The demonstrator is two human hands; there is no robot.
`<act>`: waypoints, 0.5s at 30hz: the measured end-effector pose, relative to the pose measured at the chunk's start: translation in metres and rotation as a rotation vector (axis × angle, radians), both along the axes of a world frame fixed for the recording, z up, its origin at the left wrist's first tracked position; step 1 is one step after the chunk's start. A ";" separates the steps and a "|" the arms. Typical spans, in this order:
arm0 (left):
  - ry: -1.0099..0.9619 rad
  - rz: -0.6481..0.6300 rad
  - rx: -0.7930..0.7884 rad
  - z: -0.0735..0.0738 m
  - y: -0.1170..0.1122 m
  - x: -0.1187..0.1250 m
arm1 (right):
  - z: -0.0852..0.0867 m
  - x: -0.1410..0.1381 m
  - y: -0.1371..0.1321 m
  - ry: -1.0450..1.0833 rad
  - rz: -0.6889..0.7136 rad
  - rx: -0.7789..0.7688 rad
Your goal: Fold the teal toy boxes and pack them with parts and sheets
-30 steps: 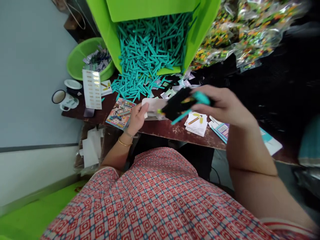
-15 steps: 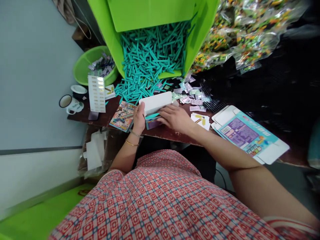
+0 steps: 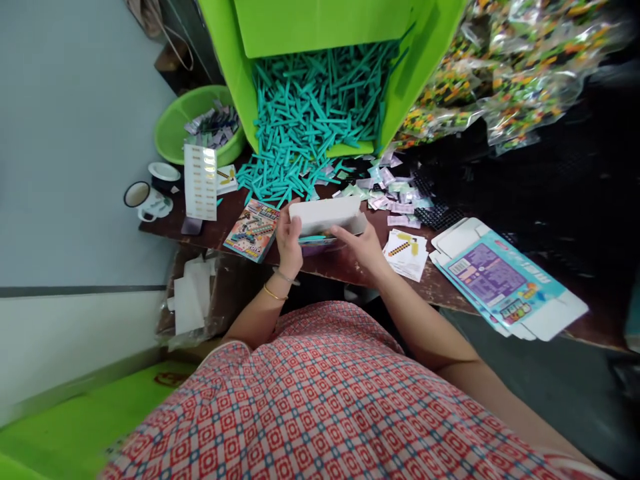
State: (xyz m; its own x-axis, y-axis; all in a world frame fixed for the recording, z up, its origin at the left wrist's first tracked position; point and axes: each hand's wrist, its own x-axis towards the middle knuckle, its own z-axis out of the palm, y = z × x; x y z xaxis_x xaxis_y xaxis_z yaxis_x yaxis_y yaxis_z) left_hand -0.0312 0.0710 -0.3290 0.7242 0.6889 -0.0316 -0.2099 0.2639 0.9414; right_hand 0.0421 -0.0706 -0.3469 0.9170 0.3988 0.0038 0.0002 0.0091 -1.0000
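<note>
Between my hands is a small cardboard box (image 3: 325, 212) with its white flap raised and a teal piece showing at its opening. My left hand (image 3: 289, 237) grips the box's left end. At its right end my right hand (image 3: 357, 240) is closed on the box, thumb along the opening. A printed booklet or box (image 3: 251, 231) with colourful pictures lies just left of my left hand. White cards (image 3: 406, 253) with a yellow pickaxe picture lie to the right of my right hand.
A green bin (image 3: 425, 67) spills teal pieces (image 3: 295, 127) onto the table. Small sachets (image 3: 395, 190) and flattened boxes (image 3: 505, 280) lie right. A green basin (image 3: 170, 130), sticker sheet (image 3: 201, 183) and enamel mug (image 3: 145, 202) stand left. Bagged coloured pieces (image 3: 525, 80) lie behind.
My right hand has moved from over the box's opening to its right end. The box is turned slightly, its flap still up. The whole view has shifted a little.
</note>
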 end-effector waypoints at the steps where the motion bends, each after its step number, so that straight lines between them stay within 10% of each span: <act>1: 0.010 -0.049 0.013 0.003 0.002 0.003 | 0.002 0.003 0.000 0.003 -0.014 0.012; 11: -0.058 -0.188 -0.065 -0.013 0.025 0.017 | 0.013 0.040 -0.012 0.107 0.228 0.049; 15: 0.057 -0.258 -0.058 -0.008 0.035 0.025 | 0.031 0.063 -0.027 -0.259 0.325 -0.131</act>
